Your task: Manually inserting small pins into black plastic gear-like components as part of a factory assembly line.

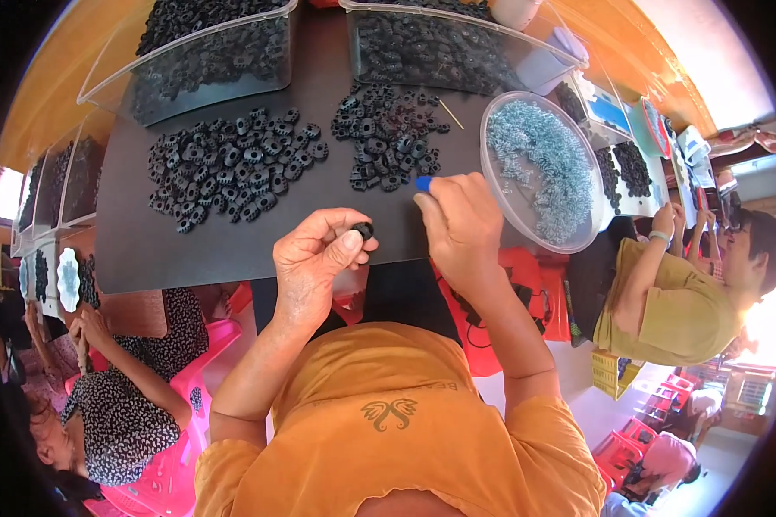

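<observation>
My left hand (317, 258) pinches a small black plastic part (364, 230) between thumb and fingers, just over the table's near edge. To its right, my right hand (466, 226) is raised with curled fingers, a blue cover on one fingertip. Anything in that pinch is too small or hidden to make out. Beyond my left hand lies a wide pile of similar black parts (233, 168). A smaller pile of them (388, 142) sits past my right hand. Beside that hand stands a round clear tray (495, 194) of tiny pale-blue pieces that look like springs (547, 159).
Two clear bins, one at left (211, 73) and one at right (440, 52), hold black parts along the dark table's (190, 250) far side. A thin stick (451, 114) lies near the smaller pile. People sit at both sides, one on a pink chair (177, 448).
</observation>
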### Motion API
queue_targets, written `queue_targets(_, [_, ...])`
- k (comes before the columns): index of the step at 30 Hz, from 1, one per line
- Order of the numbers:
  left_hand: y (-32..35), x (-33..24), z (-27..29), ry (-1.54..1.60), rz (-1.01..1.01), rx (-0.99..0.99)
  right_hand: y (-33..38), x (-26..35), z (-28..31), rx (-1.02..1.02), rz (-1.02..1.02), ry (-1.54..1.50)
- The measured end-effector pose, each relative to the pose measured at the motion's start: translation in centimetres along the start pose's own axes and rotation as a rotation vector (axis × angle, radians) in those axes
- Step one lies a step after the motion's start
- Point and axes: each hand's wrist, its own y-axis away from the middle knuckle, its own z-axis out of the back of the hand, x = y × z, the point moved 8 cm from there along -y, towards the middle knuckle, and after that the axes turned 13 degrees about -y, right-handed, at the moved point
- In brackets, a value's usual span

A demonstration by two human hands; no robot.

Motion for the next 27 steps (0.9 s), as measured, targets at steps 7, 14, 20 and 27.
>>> queue_targets(7, [0.2, -0.1, -0.1, -0.027, -0.042, 0.010, 1.0, -1.8, 6.3, -0.086, -0.081, 0.129])
queue_targets(14, [0.2, 0.1, -0.3, -0.044, -0.043, 0.029, 0.8, -6.3, 9.8, 0.013, -0.166, 0.296])
queue_targets(20, [0.4, 0.0, -0.5, -0.065, -0.069, 0.060, 0.9, -8.0, 8.3, 0.263, -0.198, 0.289])
queue_targets(27, [0.4, 0.0, -0.4, -0.071, -0.057, 0.031, 0.8, -7.9, 7.4, 0.275, -0.174, 0.282])
